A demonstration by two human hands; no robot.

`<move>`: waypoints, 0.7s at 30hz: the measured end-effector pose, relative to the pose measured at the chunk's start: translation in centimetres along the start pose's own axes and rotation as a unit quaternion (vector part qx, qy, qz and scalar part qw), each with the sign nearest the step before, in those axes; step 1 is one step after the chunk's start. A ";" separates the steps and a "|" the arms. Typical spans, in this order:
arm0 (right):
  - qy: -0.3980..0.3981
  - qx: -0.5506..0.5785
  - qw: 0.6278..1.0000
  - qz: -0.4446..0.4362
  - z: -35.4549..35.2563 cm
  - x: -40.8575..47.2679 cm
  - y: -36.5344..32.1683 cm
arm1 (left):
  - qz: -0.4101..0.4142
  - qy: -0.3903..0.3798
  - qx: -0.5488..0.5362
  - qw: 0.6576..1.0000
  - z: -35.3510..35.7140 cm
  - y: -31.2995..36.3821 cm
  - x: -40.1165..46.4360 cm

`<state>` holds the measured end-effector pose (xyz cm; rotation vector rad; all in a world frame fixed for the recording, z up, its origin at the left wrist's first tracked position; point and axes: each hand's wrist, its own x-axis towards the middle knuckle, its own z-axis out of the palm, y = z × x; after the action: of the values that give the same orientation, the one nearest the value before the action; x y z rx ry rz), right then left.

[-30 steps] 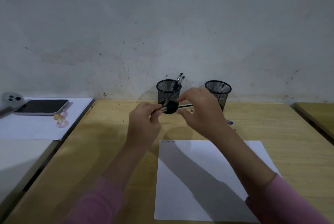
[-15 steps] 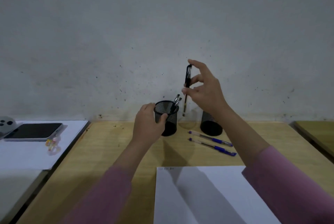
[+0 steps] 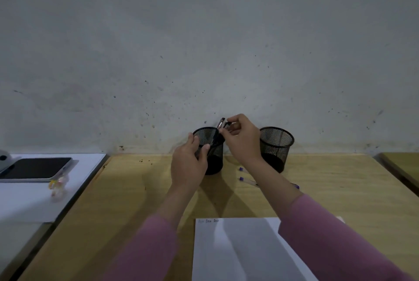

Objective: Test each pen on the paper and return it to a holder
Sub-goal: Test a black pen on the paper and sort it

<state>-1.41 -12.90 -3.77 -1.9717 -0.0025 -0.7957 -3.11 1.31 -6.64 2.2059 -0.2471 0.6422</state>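
Observation:
Two black mesh holders stand by the wall on the wooden desk. My left hand (image 3: 189, 163) grips the side of the left holder (image 3: 214, 163). My right hand (image 3: 242, 138) hovers over its rim, fingertips pinching the top of a black pen (image 3: 223, 125) that stands in the holder among other pens. The right holder (image 3: 275, 142) shows no pens above its rim. Two purple-capped pens (image 3: 246, 180) lie on the desk between the holders, partly hidden by my right arm. A white paper (image 3: 235, 251) with small scribbles at its top left lies near me.
To the left, a phone (image 3: 36, 168) and a small trinket (image 3: 57, 186) lie on a white sheet (image 3: 34, 203) on a neighbouring table. A grey wall rises right behind the holders. Another desk edge (image 3: 401, 169) shows at far right.
My right hand has come down from above with the black pen and lowered it into the left holder. My left hand keeps its grip on that holder.

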 end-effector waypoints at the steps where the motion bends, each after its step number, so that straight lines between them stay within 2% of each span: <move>1: -0.002 -0.003 1.000 0.006 0.1 -0.1 0.2 | 0.000 0.003 -0.003 1.000 0.0 -0.1 0.0; 8: -0.057 -0.031 0.998 0.006 -1.5 -0.4 0.1 | -0.014 0.013 -0.003 1.000 0.2 0.0 0.0; 11: -0.072 -0.081 0.994 -0.004 -3.5 -0.7 0.0 | -0.018 0.008 0.000 1.000 0.4 0.2 0.0; 14: -0.103 -0.147 0.984 -0.016 -5.9 -1.4 0.4 | -0.012 0.036 -0.018 0.999 0.3 0.5 -0.5; 17: -0.166 -0.219 0.961 -0.005 -8.4 -2.7 1.2 | 0.015 0.055 -0.043 0.997 -0.2 0.6 -1.9; 21: -0.248 -0.348 0.904 0.019 -11.0 -4.4 2.7 | 0.026 0.010 -0.042 0.999 -1.3 0.2 -5.1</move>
<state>-9.82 -21.64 -4.77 -2.8022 0.0224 -0.2457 -8.02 1.98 -8.47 2.1180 -0.3170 0.6704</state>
